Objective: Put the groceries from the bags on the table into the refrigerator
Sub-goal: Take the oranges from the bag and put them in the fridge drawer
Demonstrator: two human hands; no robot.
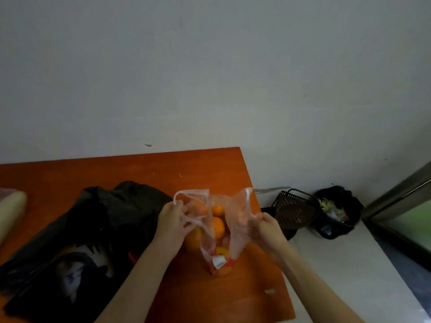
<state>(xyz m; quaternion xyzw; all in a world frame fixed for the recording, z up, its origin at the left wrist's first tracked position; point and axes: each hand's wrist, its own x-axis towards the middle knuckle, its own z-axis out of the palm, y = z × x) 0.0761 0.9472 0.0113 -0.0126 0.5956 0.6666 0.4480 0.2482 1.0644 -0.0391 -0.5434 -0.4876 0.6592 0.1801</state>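
Observation:
A clear plastic bag (pixel 238 220) of oranges (pixel 218 226) stands on the orange table (pixel 163 169) near its right edge. My left hand (pixel 173 221) grips the bag's left handle and my right hand (pixel 268 227) grips its right side, holding the mouth apart. Several oranges show inside, with a white label low in the bag. A large black bag (pixel 93 229) lies crumpled on the table to the left, its contents mostly hidden. No refrigerator is in view.
A pale wrapped item (pixel 11 210) lies at the table's far left edge. On the floor to the right stand a dark plastic basket (pixel 295 209) and a black rubbish bag (pixel 335 213). A window or door frame (pixel 401 206) runs along the right. The wall is close behind the table.

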